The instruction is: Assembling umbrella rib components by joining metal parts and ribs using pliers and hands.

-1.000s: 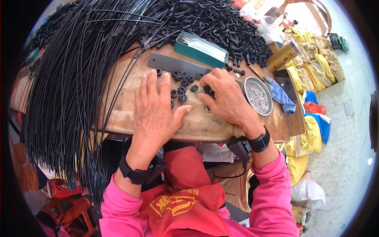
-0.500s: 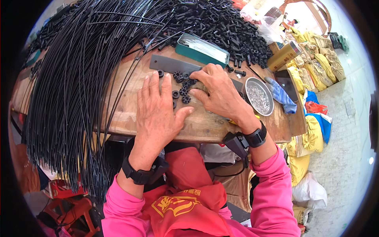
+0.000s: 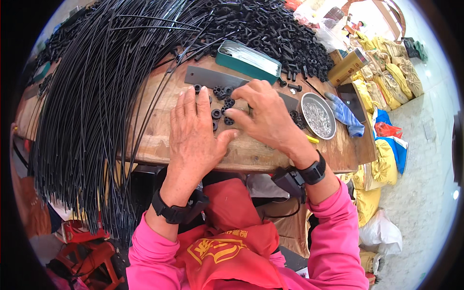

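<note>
My left hand (image 3: 193, 128) lies flat on the wooden table (image 3: 241, 157), fingers stretched forward and thumb out to the side. Under and beside its fingertips are several small black ring-shaped parts (image 3: 216, 114). My right hand (image 3: 266, 116) arches over a cluster of black toothed rings (image 3: 228, 104), thumb and index finger apart on its near side. The thumb touches or hovers just over them; I cannot tell which. Its other fingers curl under and are partly hidden. Behind both hands lies a flat grey metal strip (image 3: 210, 77), partly covered by the right hand.
Long black cables (image 3: 92, 106) hang over the left table edge. A heap of black plastic parts (image 3: 270, 29) fills the back, behind a teal box (image 3: 249, 59) of thin pale rods. At right are a round dish (image 3: 303, 108) of tiny metal pieces, a blue glove (image 3: 348, 116) and a gold cylinder (image 3: 348, 66).
My right hand has shifted slightly left, and its thumb has moved left over the rings. More black parts show beside the dish. The left hand stays in place.
</note>
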Tool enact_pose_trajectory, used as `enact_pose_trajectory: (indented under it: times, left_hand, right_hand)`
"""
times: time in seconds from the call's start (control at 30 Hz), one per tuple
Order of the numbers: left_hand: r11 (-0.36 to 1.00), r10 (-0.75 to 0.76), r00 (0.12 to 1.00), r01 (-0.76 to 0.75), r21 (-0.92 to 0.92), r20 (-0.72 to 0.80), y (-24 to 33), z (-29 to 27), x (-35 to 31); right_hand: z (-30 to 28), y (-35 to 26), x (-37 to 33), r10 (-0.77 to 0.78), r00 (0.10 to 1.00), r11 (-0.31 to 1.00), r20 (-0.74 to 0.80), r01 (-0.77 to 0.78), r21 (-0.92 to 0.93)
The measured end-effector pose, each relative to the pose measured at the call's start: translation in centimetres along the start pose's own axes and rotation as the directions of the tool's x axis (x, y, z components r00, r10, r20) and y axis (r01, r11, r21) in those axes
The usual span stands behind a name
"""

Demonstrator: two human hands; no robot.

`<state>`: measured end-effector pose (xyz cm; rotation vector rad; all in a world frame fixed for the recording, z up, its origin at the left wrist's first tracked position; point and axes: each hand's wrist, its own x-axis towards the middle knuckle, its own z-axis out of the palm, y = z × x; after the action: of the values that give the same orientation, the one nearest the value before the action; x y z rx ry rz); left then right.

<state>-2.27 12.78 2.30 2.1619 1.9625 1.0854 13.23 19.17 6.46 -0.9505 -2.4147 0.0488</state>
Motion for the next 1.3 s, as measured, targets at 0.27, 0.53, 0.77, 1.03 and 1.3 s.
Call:
enact_pose_trajectory:
  times: [0.27,0.53,0.77,1.03,1.3]
  left_hand:
    - [1.000,-0.011,1.000,0.010,0.008,0.013,0.0,0.1,0.0]
    - [0.999,-0.035,0.999,0.034,-0.025,-0.004,0.0,-0.2,0.0]
    - [0.928,-0.117,0.989,0.078,-0.365,-0.087,-0.5,-1.0,-0.1]
    - [0.763,-0.256,0.958,0.121,-0.635,-0.126,-1.7,-0.9,-0.1]
    - [0.805,-0.235,0.958,0.096,-0.586,-0.166,-2.1,-0.8,-0.2]
  right_hand:
    - [1.1,-0.4,1.5,0.159,0.981,0.984,0.109,-0.148,-0.104]
    - [-0.1,1.3,-0.1,0.151,0.985,0.971,0.085,-0.131,-0.202]
    - [0.1,0.7,0.5,-0.050,0.999,0.998,-0.006,0.049,-0.041]
    - [-0.1,0.4,1.2,0.023,0.979,0.999,0.204,-0.014,-0.044]
    - [-0.3,0.0,1.3,0.054,0.987,0.982,0.152,-0.025,-0.186]
